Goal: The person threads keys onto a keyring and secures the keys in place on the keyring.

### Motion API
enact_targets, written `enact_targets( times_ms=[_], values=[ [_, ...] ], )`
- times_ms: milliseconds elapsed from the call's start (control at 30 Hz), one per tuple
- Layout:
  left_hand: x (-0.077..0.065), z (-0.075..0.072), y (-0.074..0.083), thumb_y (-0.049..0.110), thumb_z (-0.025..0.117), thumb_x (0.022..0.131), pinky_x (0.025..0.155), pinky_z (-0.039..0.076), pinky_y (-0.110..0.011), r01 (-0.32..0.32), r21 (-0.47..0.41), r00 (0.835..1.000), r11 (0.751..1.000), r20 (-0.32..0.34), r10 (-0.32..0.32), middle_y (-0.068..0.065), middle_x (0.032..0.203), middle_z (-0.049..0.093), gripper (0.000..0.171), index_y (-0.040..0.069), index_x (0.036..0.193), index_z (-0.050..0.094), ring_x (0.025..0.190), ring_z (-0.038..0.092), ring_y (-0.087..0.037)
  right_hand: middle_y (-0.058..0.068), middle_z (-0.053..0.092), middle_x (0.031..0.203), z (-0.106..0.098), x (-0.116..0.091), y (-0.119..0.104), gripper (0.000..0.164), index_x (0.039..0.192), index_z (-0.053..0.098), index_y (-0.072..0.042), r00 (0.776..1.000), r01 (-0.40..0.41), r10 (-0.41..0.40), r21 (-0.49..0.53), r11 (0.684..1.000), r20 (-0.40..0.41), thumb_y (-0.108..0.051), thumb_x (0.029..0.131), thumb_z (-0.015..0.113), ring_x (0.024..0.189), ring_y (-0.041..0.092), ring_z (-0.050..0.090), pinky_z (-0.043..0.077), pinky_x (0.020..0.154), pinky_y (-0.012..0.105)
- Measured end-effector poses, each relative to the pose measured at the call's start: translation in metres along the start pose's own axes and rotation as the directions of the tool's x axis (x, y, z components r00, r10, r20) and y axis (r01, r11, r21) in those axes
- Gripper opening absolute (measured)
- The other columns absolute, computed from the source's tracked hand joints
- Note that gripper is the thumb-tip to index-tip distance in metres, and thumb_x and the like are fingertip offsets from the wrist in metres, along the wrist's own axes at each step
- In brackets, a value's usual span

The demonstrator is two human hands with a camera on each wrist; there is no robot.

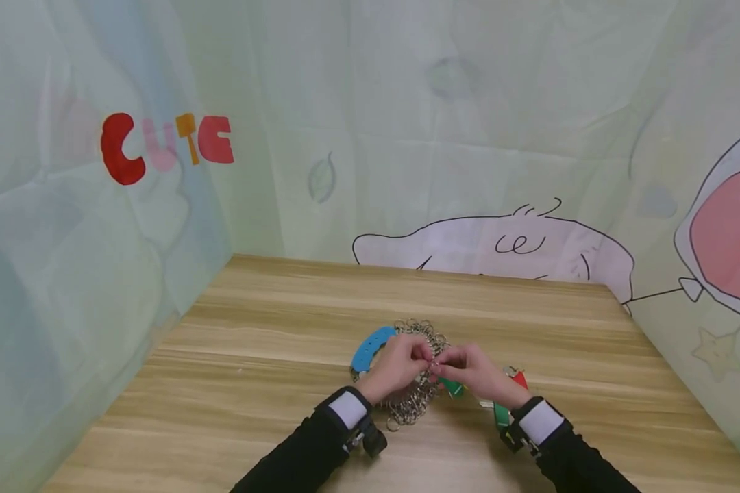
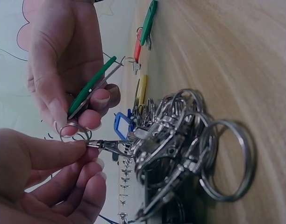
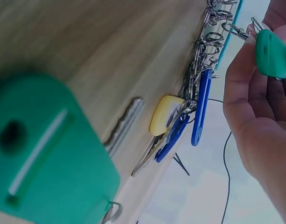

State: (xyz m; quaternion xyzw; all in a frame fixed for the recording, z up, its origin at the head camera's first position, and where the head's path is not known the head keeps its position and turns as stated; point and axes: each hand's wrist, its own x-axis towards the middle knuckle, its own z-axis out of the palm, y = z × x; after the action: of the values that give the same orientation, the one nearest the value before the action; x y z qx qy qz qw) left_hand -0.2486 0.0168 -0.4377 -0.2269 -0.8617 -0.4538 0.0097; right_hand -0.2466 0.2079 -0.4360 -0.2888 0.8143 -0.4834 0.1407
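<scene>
My left hand (image 1: 401,366) pinches a small metal clasp (image 2: 105,145) between thumb and finger, close to a thin split ring (image 2: 74,130). Facing it, my right hand (image 1: 471,373) holds a green key tag (image 2: 91,87) with a key along it, and its fingertips meet the same ring. The fingertips of both hands nearly touch. Below and around the left hand lies a heap of metal clasps and rings (image 1: 410,411), beside a curved blue strip (image 1: 373,348). Whether the ring is joined to the clasp, I cannot tell.
Near the right wrist lie another green key tag (image 1: 501,415) and a red key tag (image 1: 520,378). A yellow key tag (image 3: 165,115) and a blue tag (image 3: 202,107) lie by the metal heap. The wooden table (image 1: 271,308) meets printed cloth walls (image 1: 407,137).
</scene>
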Motion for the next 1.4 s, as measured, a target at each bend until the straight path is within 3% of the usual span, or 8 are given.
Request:
enact_targets(
  times_ms=[267, 533, 733, 1000, 1200, 1400],
  values=[
    [0.001, 0.001, 0.001, -0.004, 0.067, 0.081, 0.053, 0.040, -0.018, 0.010, 0.010, 1.000, 1.000, 0.004, -0.010, -0.002, 0.068, 0.062, 0.012, 0.008, 0.077, 0.066, 0.061, 0.050, -0.006, 0.021, 0.072, 0.093, 0.000, 0.000, 0.000, 0.019, 0.101, 0.070, 0.001, 1.000, -0.005, 0.005, -0.005, 1.000, 0.002, -0.014, 0.095, 0.059, 0.082, 0.014, 0.068, 0.053, 0.071, 0.020],
    [-0.001, -0.001, 0.004, -0.002, 0.067, 0.082, 0.053, 0.039, -0.018, 0.035, 0.016, 0.999, 0.999, -0.002, -0.035, 0.001, 0.068, 0.061, 0.011, 0.008, 0.077, 0.066, 0.061, 0.049, -0.005, 0.016, 0.072, 0.091, 0.002, -0.001, 0.002, 0.015, 0.096, 0.070, 0.000, 0.996, 0.003, -0.012, -0.095, 0.995, -0.092, -0.011, 0.093, 0.060, 0.073, 0.005, 0.061, 0.049, 0.063, 0.018],
    [-0.001, -0.001, 0.006, -0.003, 0.067, 0.081, 0.054, 0.041, -0.018, 0.034, 0.024, 0.999, 0.999, -0.016, -0.034, 0.000, 0.068, 0.061, 0.009, 0.006, 0.079, 0.067, 0.061, 0.050, -0.005, 0.018, 0.073, 0.093, 0.004, -0.003, 0.002, 0.013, 0.097, 0.065, 0.003, 0.989, 0.010, -0.030, -0.134, 0.991, -0.145, -0.009, 0.092, 0.062, 0.078, 0.000, 0.064, 0.051, 0.065, 0.018],
    [0.000, 0.001, 0.005, -0.006, 0.068, 0.078, 0.054, 0.042, -0.018, 0.011, 0.027, 0.999, 1.000, -0.043, -0.010, -0.003, 0.068, 0.064, 0.009, 0.004, 0.078, 0.067, 0.060, 0.051, -0.005, 0.021, 0.073, 0.091, 0.008, -0.005, -0.002, 0.006, 0.093, 0.058, 0.002, 0.982, 0.049, -0.074, -0.141, 0.989, -0.171, -0.003, 0.090, 0.061, 0.079, 0.006, 0.067, 0.053, 0.065, 0.020],
    [0.001, 0.001, 0.005, -0.006, 0.067, 0.077, 0.053, 0.041, -0.017, 0.022, 0.038, 0.999, 0.999, -0.042, -0.020, -0.001, 0.067, 0.063, 0.010, 0.004, 0.078, 0.068, 0.059, 0.050, -0.005, 0.016, 0.073, 0.084, 0.009, -0.004, -0.001, 0.010, 0.082, 0.055, -0.002, 0.972, 0.095, -0.131, -0.182, 0.979, -0.197, -0.002, 0.089, 0.063, 0.069, -0.002, 0.057, 0.050, 0.061, 0.019],
    [0.000, 0.000, 0.005, -0.005, 0.066, 0.076, 0.052, 0.041, -0.018, -0.002, 0.038, 0.998, 0.999, -0.061, 0.004, 0.002, 0.064, 0.060, 0.010, 0.005, 0.077, 0.067, 0.058, 0.049, -0.004, 0.019, 0.070, 0.079, 0.012, -0.003, 0.001, 0.011, 0.080, 0.054, 0.001, 0.965, 0.095, -0.138, -0.197, 0.976, -0.223, 0.004, 0.088, 0.062, 0.065, -0.003, 0.052, 0.046, 0.058, 0.018]
  ],
)
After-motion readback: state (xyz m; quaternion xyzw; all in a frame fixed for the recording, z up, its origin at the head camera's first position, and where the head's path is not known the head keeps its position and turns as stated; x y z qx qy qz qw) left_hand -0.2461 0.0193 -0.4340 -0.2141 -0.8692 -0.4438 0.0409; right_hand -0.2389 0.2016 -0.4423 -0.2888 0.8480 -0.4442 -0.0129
